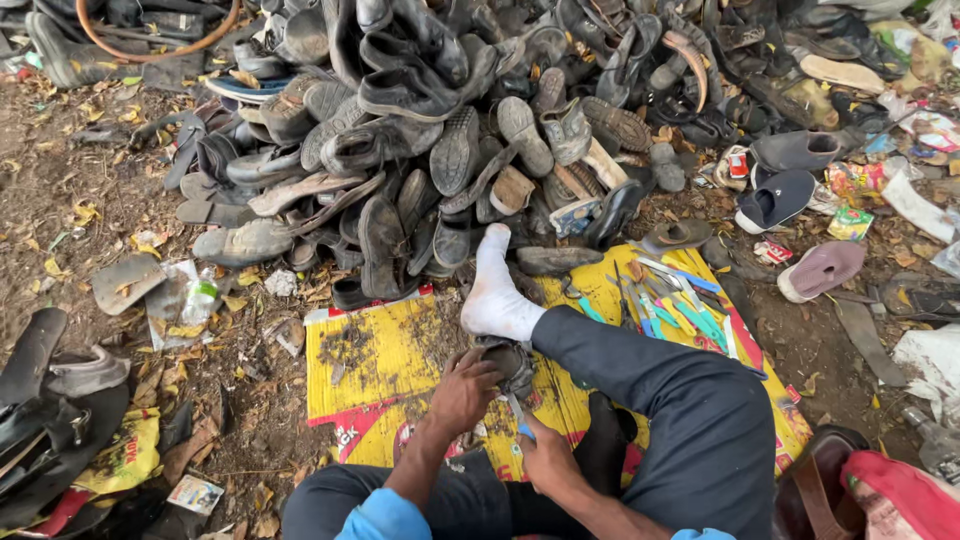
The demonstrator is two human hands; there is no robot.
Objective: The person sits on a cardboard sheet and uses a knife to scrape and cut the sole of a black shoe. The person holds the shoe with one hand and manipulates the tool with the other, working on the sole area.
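Note:
I sit cross-legged on a yellow mat [375,350] on the ground. My left hand [462,392] grips a dark worn shoe [508,362] and holds it against my white-socked foot [495,285]. My right hand [545,458] is closed around a small blue-handled tool [518,420] whose metal tip points up at the shoe. My dark trouser leg [680,400] bends across the mat to the right.
A big heap of old shoes and sandals [450,120] fills the ground ahead. Several hand tools [675,300] lie on the mat's right side. Loose slippers [820,268], wrappers and dry leaves litter the dirt. Dark soles [40,400] lie at left, a bag [880,490] at right.

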